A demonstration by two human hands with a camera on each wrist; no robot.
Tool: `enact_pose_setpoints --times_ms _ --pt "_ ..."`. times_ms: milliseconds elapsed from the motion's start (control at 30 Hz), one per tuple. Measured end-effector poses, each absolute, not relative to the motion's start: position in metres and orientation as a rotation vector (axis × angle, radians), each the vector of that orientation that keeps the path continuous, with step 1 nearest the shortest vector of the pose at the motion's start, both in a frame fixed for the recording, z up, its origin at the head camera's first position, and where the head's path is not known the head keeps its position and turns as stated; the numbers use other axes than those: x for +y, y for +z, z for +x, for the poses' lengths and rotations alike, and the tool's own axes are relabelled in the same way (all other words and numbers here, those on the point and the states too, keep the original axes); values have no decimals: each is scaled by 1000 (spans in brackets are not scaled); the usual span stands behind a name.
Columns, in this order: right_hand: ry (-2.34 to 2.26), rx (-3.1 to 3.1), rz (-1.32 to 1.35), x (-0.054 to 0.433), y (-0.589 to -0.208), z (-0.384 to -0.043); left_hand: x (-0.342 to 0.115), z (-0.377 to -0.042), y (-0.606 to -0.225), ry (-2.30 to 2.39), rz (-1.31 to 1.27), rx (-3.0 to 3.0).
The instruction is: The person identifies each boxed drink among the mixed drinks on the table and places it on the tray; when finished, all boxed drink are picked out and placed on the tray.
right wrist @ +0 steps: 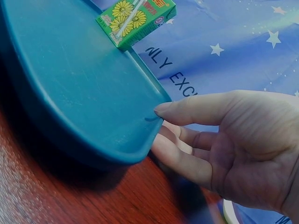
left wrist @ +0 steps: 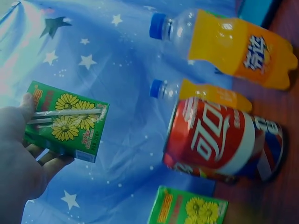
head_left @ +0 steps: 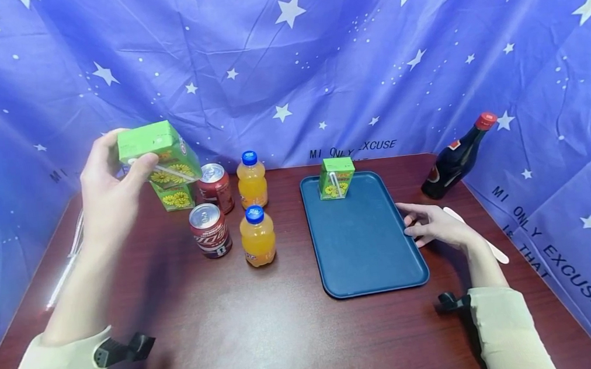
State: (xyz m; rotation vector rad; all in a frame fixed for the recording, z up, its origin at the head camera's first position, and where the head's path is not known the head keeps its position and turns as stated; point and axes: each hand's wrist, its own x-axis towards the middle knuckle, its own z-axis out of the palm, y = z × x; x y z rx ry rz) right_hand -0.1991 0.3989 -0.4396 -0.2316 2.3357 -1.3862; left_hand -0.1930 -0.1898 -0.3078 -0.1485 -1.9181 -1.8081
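My left hand (head_left: 116,188) grips a green drink carton (head_left: 157,144) by its sides, holding it in the air at the left. In the left wrist view, yellow flowers and a wrapped straw show on the carton's face. Below it on the table stands another green carton (head_left: 176,198), partly covered by the held one. At the right, my right hand (head_left: 438,225) pinches the long edge of a dark blue tray (head_left: 367,248), thumb at the rim and fingers curled against its outer side. A third drink carton (head_left: 336,180) stands upright at the tray's far end.
Two red cola cans (head_left: 210,230) and two orange drink bottles (head_left: 258,237) with blue caps stand left of the tray. A dark bottle (head_left: 452,162) with a red cap leans right at the back right. Star-patterned blue cloth (head_left: 245,95) hangs behind the table.
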Motion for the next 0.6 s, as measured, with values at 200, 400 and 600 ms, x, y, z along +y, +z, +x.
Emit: enact_pose_setpoints --times_ms 200,400,600 --pt "-1391 2334 -230 399 -441 -200 -179 -194 -304 -1887 -191 -1789" --pt "-1382 2341 -230 400 -441 -201 -166 -191 -299 -1945 -225 -1717" --pt "-1386 2334 -240 401 -441 -200 -156 -190 -299 -1951 -220 -1714"
